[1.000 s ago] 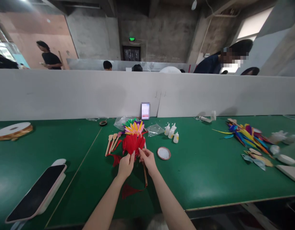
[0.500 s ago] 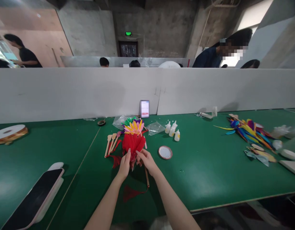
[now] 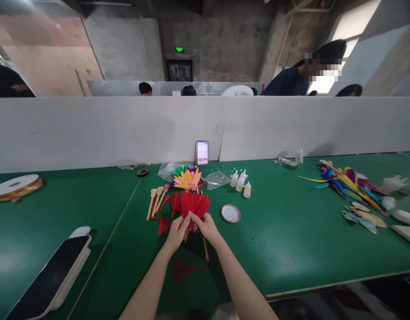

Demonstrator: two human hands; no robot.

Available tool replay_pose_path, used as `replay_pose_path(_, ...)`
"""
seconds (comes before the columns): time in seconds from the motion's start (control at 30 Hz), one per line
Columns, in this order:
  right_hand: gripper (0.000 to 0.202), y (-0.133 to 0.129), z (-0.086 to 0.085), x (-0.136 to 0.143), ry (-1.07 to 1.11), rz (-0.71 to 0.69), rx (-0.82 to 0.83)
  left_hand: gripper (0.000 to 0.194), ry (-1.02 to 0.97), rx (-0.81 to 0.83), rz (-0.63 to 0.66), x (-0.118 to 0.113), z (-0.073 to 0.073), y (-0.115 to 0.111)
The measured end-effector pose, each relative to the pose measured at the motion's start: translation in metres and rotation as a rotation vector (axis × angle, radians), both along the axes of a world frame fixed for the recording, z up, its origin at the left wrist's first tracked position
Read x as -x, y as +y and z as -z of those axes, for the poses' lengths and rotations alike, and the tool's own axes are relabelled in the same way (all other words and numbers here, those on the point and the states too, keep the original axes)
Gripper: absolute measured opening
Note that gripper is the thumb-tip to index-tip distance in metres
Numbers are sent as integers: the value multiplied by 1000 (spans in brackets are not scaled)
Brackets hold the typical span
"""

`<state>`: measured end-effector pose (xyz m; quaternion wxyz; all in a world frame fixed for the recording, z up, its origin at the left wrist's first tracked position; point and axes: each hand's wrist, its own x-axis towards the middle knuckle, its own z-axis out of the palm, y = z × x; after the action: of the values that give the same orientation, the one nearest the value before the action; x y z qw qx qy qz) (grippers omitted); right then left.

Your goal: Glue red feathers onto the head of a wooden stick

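Here, each hand (image 3: 177, 230) (image 3: 208, 227) closed round feathers (image 3: 193, 203)

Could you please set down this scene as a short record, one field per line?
Left hand: left hand, fingers closed on the red feathers
Right hand: right hand, fingers closed on the same bunch, thumbs close together
Below hands: wooden handle and dark red tassel
Beyond feathers: pink-and-yellow feathers
Right of hands: round dish, small white bottles
Left of hands: pale wooden sticks
Far right: multicoloured feathers
Surface: green table
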<state>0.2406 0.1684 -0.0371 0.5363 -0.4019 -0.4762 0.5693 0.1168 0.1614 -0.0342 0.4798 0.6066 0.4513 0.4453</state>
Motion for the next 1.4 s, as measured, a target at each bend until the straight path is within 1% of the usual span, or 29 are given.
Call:
replay_pose_path(0.1, 44, 0, -5, -1, 36, 16, 8, 47, -49, 85, 0, -2, 0, 1)
replay_pose_path(0.2, 44, 1, -7, -2, 76, 16, 27, 46, -42, 80, -37, -6, -1, 1)
replay_pose_path(0.27, 46, 1, -7, -4, 105, -17, 44, 47, -36, 81, -62, -8, -2, 2)
replay_pose_path(0.37, 51, -1, -8, -6, 154, -124, 78, 48, -112, 160, -68, -8, -3, 3)
replay_pose_path(0.47, 45, -6, -9, -10, 183, -248, 110, 48, -197, 279, -22, -4, -3, 3)
replay_pose_path(0.53, 41, -8, -10, -13, 186, -311, 126, 47, -214, 338, 56, -2, -1, 2)
replay_pose_path(0.6, 39, -10, -11, -15, 185, -339, 136, 46, -218, 370, 125, -1, 1, 1)
replay_pose_path(0.67, 36, -11, -11, -15, 187, -323, 132, 46, -202, 362, 138, -1, 3, 1)
replay_pose_path(0.77, 34, -9, -13, -15, 192, -241, 103, 45, -167, 271, 93, -1, 4, 4)
replay_pose_path(0.83, 33, -7, -15, -15, 195, -183, 83, 44, -153, 203, 58, -1, 3, 6)
replay_pose_path(0.93, 35, -5, -16, -16, 182, -144, 68, 41, -163, 154, -2, 1, -2, 9)
replay_pose_path(1.03, 36, -5, -18, -17, 146, -146, 49, 39, -218, 187, 25, 3, -6, 7)
replay_pose_path(1.13, 35, -5, -19, -17, 121, -151, 19, 51, -295, 269, 84, 4, -5, 3)
replay_pose_path(1.2, 34, -4, -16, -15, 110, -148, -7, 54, -314, 295, 92, 4, -4, 3)
replay_pose_path(1.4, 27, 1, 0, -11, 35, -83, -53, 35, -254, 264, 73, 5, -3, 5)
